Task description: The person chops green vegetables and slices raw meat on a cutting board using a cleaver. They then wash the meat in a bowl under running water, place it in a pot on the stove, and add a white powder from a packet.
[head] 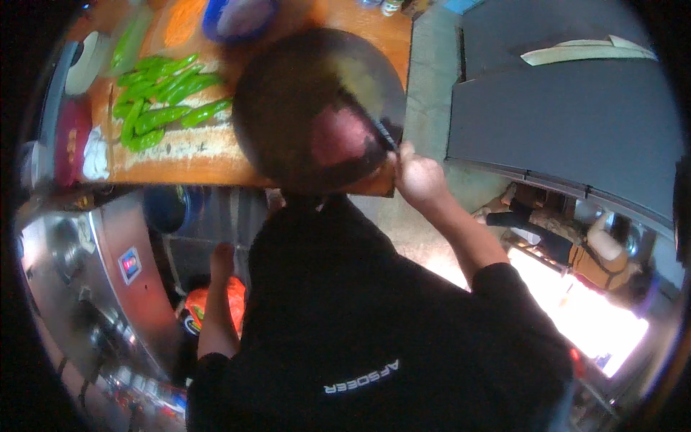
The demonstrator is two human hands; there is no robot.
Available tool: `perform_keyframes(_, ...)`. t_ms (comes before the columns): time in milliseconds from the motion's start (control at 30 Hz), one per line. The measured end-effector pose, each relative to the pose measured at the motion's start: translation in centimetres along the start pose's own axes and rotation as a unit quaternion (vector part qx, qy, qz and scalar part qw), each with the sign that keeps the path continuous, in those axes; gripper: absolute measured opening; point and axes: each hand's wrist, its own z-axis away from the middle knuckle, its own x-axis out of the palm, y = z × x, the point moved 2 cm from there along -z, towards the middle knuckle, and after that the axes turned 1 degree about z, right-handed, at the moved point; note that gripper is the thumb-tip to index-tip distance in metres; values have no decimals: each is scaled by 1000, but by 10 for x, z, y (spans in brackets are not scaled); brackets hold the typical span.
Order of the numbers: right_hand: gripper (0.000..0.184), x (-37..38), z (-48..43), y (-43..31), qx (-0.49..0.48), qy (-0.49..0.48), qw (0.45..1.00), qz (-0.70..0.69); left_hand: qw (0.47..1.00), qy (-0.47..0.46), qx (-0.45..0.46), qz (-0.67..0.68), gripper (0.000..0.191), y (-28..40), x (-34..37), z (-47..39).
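Note:
A large round dark vessel [280, 113], perhaps a wok or pan, covers the right part of the wooden table; a pink patch and a yellowish patch inside are too blurred to name. My right hand [420, 171] is closed around the dark handle of a slender utensil [383, 132], which lies across the vessel's right side. Low at the left, beyond the table's front edge, my left hand [222, 254] is dim, and its fingers cannot be made out. Beside that forearm is an orange-red plastic bag [235, 299]. Long green peppers [162, 119] lie left of the vessel.
Shredded orange food [182, 21] and a blue container [210, 27] stand at the back. A white cloth [96, 154] and dark red item [73, 143] lie left. A grey-topped counter [545, 119] stands right, carrying pale long pieces [583, 51]. Another person [604, 254] is at lower right.

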Motion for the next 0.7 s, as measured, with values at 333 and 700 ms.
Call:
perform_keyframes(333,32,0,-5,12,27,-29,999,5,963,-70,78,-248,14,11,-4,0)
perform_keyframes(700,31,-4,-7,17,38,0,999,-20,995,-17,22,-99,23,20,-14,9)
